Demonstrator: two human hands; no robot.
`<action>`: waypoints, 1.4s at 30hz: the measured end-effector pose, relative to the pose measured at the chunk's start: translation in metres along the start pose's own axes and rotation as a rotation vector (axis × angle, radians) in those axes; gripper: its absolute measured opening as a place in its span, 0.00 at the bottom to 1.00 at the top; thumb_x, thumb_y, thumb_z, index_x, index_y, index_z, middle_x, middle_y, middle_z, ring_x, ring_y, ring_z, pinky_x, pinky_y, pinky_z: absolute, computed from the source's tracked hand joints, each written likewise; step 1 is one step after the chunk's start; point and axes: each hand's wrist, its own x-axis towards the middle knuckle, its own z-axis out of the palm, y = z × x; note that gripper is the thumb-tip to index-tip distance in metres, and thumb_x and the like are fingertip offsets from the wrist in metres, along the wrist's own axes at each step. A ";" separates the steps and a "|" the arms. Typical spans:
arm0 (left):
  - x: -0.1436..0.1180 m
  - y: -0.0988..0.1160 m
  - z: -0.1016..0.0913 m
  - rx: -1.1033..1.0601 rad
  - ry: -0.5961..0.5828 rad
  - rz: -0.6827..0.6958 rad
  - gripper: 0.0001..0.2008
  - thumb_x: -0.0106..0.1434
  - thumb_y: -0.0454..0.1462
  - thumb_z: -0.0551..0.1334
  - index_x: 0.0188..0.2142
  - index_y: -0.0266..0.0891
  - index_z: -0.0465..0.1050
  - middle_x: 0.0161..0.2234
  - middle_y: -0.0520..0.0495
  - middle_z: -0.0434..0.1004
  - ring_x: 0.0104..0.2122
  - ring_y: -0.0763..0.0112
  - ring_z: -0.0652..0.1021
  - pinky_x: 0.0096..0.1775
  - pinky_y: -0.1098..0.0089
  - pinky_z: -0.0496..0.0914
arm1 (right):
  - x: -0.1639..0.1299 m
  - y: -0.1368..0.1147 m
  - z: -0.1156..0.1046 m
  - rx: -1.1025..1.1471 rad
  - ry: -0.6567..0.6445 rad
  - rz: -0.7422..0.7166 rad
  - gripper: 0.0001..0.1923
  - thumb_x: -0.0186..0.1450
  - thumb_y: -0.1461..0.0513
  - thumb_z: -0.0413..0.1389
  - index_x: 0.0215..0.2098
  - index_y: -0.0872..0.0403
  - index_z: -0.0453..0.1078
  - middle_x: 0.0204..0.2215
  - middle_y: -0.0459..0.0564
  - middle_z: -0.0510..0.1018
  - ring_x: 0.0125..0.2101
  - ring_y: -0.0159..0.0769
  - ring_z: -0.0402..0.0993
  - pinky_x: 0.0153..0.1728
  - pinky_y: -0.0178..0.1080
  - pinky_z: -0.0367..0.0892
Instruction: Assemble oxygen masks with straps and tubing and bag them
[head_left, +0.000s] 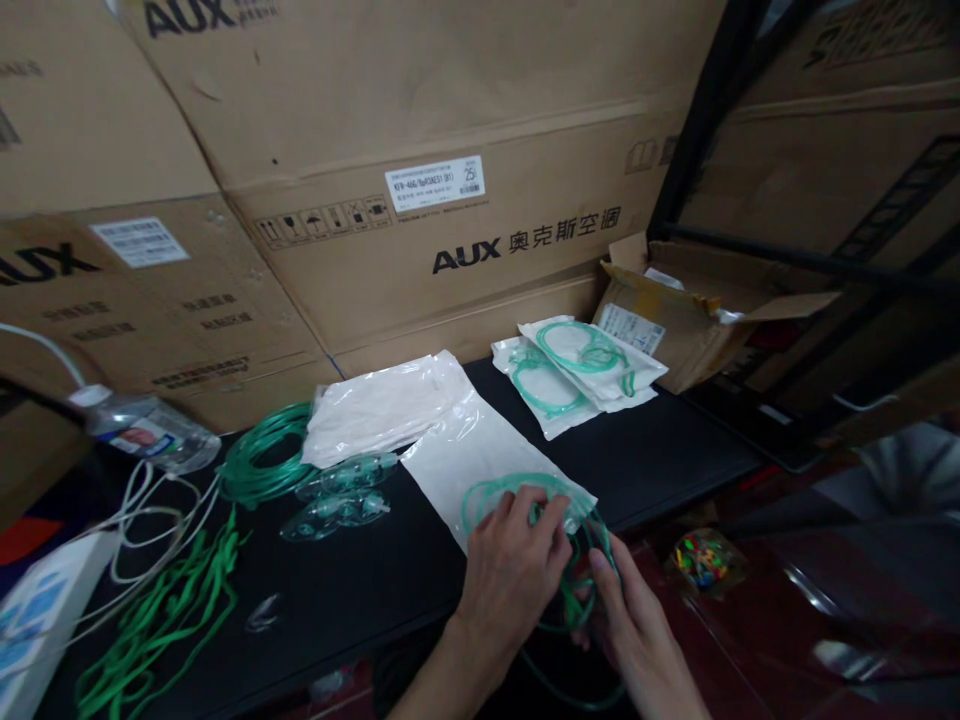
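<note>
A coil of clear green tubing [553, 484] lies partly inside or against a white-backed clear pouch [480, 440] near the table's front edge. My left hand [514, 550] is over the pouch's near end, its fingers curled down on the tubing. At the right of the coil, my right hand [634, 620] grips the tubing between thumb and fingers, which are partly hidden. A loop of tubing hangs below the hands, past the table edge. Whether the coil's far part is fully within the pouch I cannot tell.
Filled pouches [581, 365] with coiled tubing lie at the back right. Flat pouches [382, 405], green masks [337, 510], a tubing coil [262, 455], green straps [169, 610], a bottle [154, 430] and a power strip [45, 610] occupy the left. An open carton [675, 320] stands behind.
</note>
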 end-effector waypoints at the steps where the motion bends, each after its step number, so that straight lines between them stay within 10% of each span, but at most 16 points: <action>1: 0.003 0.001 0.001 -0.005 0.008 0.009 0.14 0.64 0.30 0.67 0.48 0.45 0.75 0.41 0.50 0.80 0.37 0.62 0.82 0.32 0.66 0.78 | -0.001 0.000 0.000 -0.013 -0.029 0.012 0.37 0.65 0.39 0.60 0.63 0.51 0.66 0.22 0.41 0.76 0.19 0.36 0.72 0.21 0.37 0.70; 6: 0.000 0.005 0.009 -0.160 0.055 0.069 0.06 0.72 0.32 0.61 0.44 0.42 0.76 0.39 0.49 0.80 0.37 0.64 0.81 0.36 0.67 0.78 | -0.001 0.001 0.001 -0.092 -0.064 0.010 0.43 0.65 0.37 0.57 0.67 0.56 0.63 0.20 0.41 0.76 0.16 0.37 0.71 0.16 0.35 0.67; 13: -0.025 0.020 0.008 -0.354 0.025 0.069 0.11 0.77 0.36 0.53 0.47 0.42 0.75 0.39 0.46 0.79 0.38 0.64 0.81 0.39 0.66 0.80 | 0.007 0.008 0.003 -0.053 0.140 -0.134 0.36 0.56 0.36 0.64 0.48 0.54 0.81 0.52 0.60 0.84 0.55 0.56 0.77 0.58 0.47 0.69; 28: -0.026 0.014 0.020 -0.325 0.005 -0.081 0.05 0.73 0.32 0.60 0.44 0.43 0.74 0.39 0.48 0.79 0.39 0.63 0.81 0.41 0.64 0.79 | -0.005 0.025 0.001 0.483 -0.029 0.157 0.24 0.57 0.49 0.72 0.48 0.50 0.83 0.53 0.56 0.84 0.59 0.54 0.75 0.58 0.54 0.71; 37: -0.025 0.022 -0.003 -0.528 -0.067 -0.074 0.06 0.73 0.33 0.59 0.45 0.44 0.75 0.40 0.48 0.78 0.39 0.65 0.81 0.42 0.66 0.78 | -0.010 0.002 0.030 0.449 0.054 0.025 0.36 0.61 0.46 0.68 0.63 0.48 0.72 0.59 0.53 0.80 0.64 0.49 0.69 0.67 0.48 0.58; 42: -0.032 0.031 -0.013 -0.559 -0.102 -0.058 0.07 0.72 0.31 0.60 0.45 0.43 0.75 0.41 0.46 0.79 0.40 0.63 0.81 0.42 0.66 0.78 | -0.014 0.014 0.031 0.431 0.128 0.064 0.37 0.58 0.42 0.68 0.60 0.49 0.74 0.41 0.53 0.86 0.46 0.52 0.82 0.51 0.48 0.75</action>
